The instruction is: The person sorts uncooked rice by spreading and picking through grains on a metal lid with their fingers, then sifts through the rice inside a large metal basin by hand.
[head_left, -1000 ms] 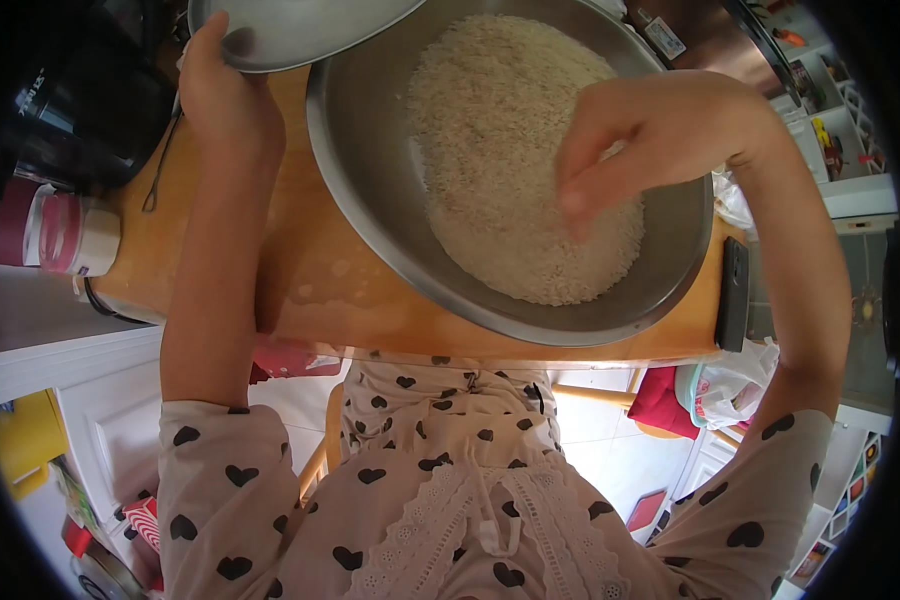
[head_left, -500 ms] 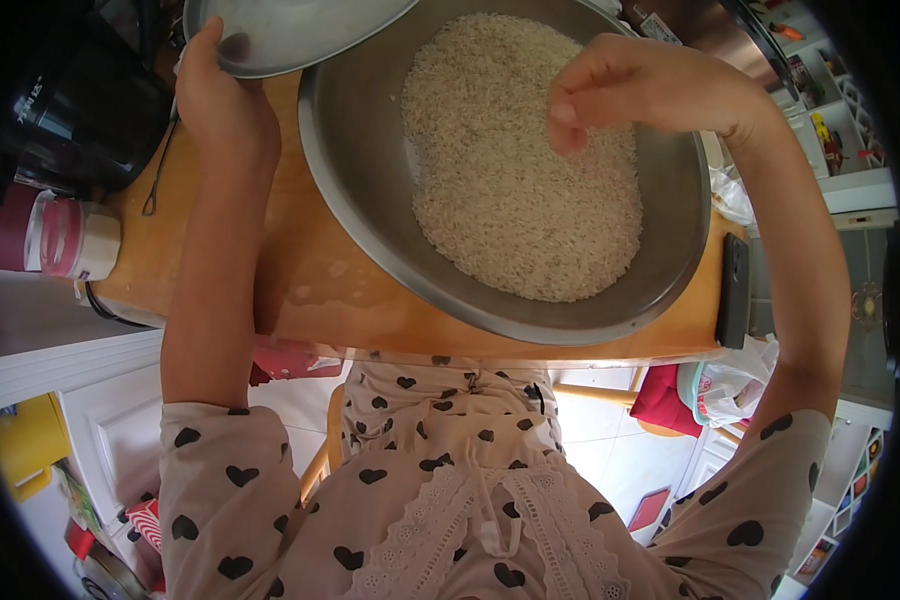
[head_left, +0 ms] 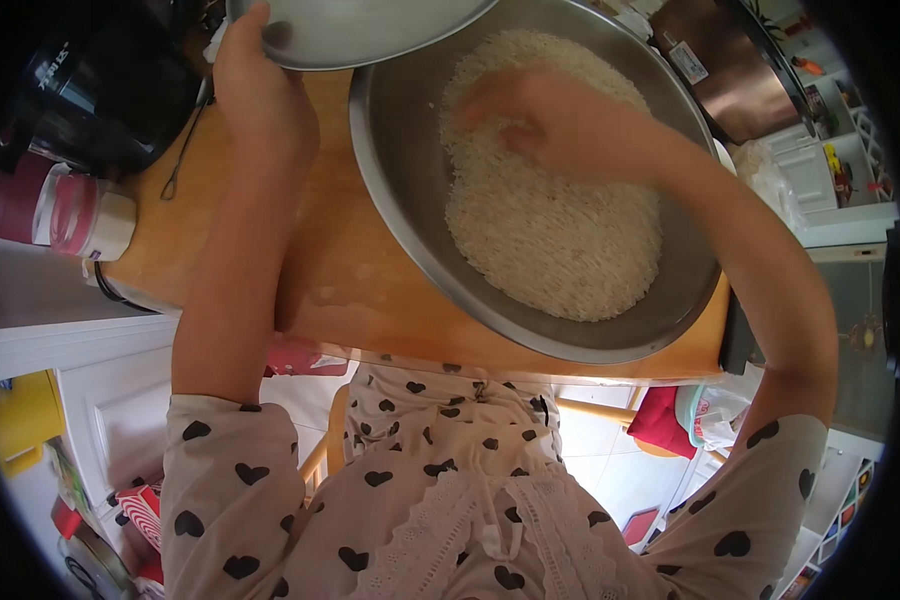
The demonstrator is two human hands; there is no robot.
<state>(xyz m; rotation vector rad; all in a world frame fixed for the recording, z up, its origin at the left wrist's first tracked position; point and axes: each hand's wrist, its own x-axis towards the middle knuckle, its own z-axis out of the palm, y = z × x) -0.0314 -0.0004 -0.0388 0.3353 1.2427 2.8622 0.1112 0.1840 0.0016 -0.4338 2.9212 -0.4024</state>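
My left hand [head_left: 255,75] grips the edge of a round, shallow metal plate [head_left: 370,30] at the top of the view, beside the bowl and partly over its rim. A large steel bowl [head_left: 395,190] stands on the wooden table, holding a wide heap of white rice [head_left: 560,255]. Above the upper part of the rice is my right hand [head_left: 550,120], bent at the wrist and smeared by motion. Its fingers look curled, but whether grains are between them cannot be made out. A few grains lie apart on the bowl's bare wall.
A black appliance [head_left: 110,90] stands at the left, near a pink-and-white jar [head_left: 90,215] and a wire-handled tool [head_left: 185,150]. Behind the bowl at right is a copper-coloured pot [head_left: 735,75]. A dark phone-like object [head_left: 736,335] lies at the table's [head_left: 340,290] right edge.
My right hand has swept left across the rice, from the heap's right side toward its upper left. My left hand still holds the plate. The whole view has shifted slightly.
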